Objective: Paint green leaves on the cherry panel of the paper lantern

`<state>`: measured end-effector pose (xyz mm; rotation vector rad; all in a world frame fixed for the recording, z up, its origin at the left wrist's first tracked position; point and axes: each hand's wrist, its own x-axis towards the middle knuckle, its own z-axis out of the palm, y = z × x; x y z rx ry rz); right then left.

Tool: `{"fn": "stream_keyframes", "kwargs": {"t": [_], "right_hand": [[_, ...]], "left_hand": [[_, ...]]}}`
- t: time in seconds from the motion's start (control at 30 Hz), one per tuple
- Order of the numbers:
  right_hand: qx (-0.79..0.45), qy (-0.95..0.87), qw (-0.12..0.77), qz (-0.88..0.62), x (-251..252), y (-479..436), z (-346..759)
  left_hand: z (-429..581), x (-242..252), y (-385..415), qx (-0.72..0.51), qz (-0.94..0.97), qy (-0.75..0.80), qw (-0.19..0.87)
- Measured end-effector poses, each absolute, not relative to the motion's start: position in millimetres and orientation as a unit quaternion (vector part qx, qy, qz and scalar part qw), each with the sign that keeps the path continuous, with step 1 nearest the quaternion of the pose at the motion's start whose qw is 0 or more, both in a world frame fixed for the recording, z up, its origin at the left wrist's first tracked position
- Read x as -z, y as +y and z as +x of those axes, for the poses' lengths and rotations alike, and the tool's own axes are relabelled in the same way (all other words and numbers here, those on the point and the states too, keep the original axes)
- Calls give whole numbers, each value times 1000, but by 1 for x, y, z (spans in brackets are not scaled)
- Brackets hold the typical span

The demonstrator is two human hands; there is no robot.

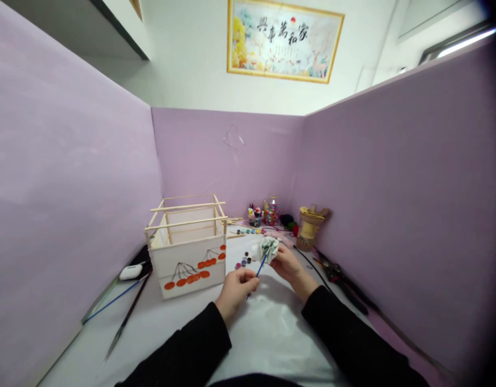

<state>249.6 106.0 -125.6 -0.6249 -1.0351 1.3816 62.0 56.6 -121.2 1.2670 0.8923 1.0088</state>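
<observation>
Risk, we reckon: a wet tip slipping off the tissue (pixel 268 248) could smear the desk (pixel 171 322) or the painted lantern (pixel 189 252) nearby. We see the left hand (pixel 235 287) pinching the blue brush (pixel 260 267) low on its handle, angled up. The right hand (pixel 286 263) has its fingers closed round the tissue, above mid-desk.

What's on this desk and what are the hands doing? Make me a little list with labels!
Left hand: pinches thin blue-handled paintbrush
Right hand: holds crumpled white tissue with green stains at the brush tip
Beside left hand: wooden-stick box with white paper walls and painted orange fruit
Behind hands: small round paint pots
Far left: white oval case; two long brushes lying flat
</observation>
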Motion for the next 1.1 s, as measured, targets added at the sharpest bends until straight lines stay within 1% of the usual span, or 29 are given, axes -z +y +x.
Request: {"fn": "stream_keyframes", "kwargs": {"t": [0.2, 0.43, 0.63, 0.73, 0.8, 0.97, 1.1], "right_hand": [[-590, -451, 613, -270, 126, 105, 244], [-564, -464, 638, -246, 129, 108, 243], [-519, -400, 716, -240, 120, 117, 270], [-510, -358, 750, -223, 120, 121, 283], [-517, -366, 743, -215, 122, 122, 284], [-577, -428, 662, -214, 125, 113, 267], [-586, -440, 644, -218, 126, 107, 255]], "left_hand": [[61, 121, 56, -436, 566, 402, 573], [61, 121, 56, -436, 618, 415, 506], [61, 120, 53, -426, 634, 418, 492], [61, 119, 52, -420, 631, 401, 514], [61, 118, 51, -424, 620, 385, 537], [62, 117, 52, -434, 596, 372, 564], [63, 119, 54, -430, 589, 383, 568]]}}
